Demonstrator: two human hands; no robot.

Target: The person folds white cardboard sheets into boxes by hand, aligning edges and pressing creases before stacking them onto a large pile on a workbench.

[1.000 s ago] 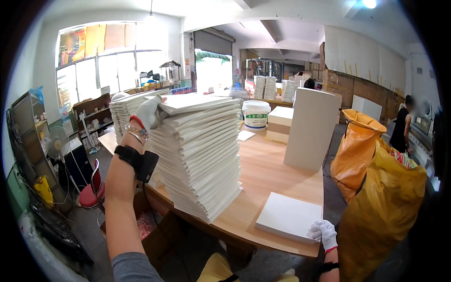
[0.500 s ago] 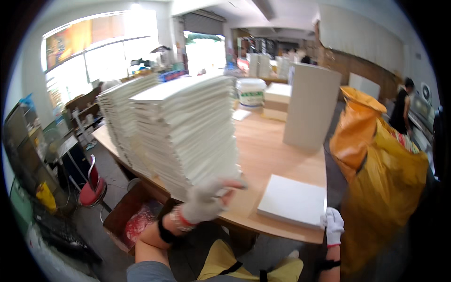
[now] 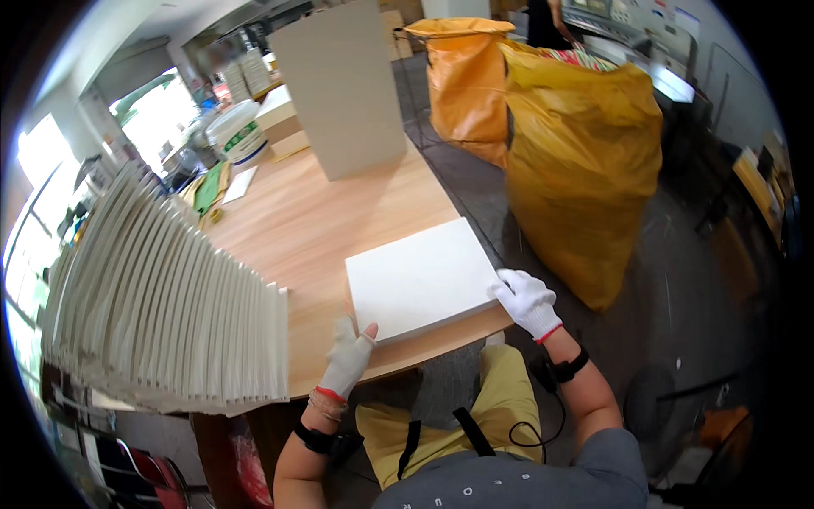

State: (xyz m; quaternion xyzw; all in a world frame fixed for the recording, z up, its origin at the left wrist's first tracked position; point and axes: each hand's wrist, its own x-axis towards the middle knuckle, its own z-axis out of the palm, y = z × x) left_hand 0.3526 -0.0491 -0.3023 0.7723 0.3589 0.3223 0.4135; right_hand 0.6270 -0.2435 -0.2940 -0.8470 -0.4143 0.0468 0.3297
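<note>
A flat white rectangular slab (image 3: 422, 276) lies near the front edge of the wooden table. Whether it is a shallow box or a pile of boards I cannot tell. My left hand (image 3: 348, 355), in a pale glove with a bare thumb tip, holds its near left corner, the fingers along the left side. At the opposite end, my right hand (image 3: 527, 301), in a white glove with a red cuff, has its fingers closed on the right edge. To the left rises a tall stack of similar white slabs (image 3: 170, 314).
A grey upright board (image 3: 343, 93) stands on the table (image 3: 292, 212), beyond the slab. Behind are a white bucket (image 3: 236, 134) and a carton (image 3: 284, 127). Two big sacks, orange (image 3: 469, 93) and yellow (image 3: 585, 161), stand right of the table. Another person (image 3: 543, 25) is at the back.
My view has turned right and down. My left hand has come from beside the tall stack to the slab's left corner. My right hand stays at its right edge.
</note>
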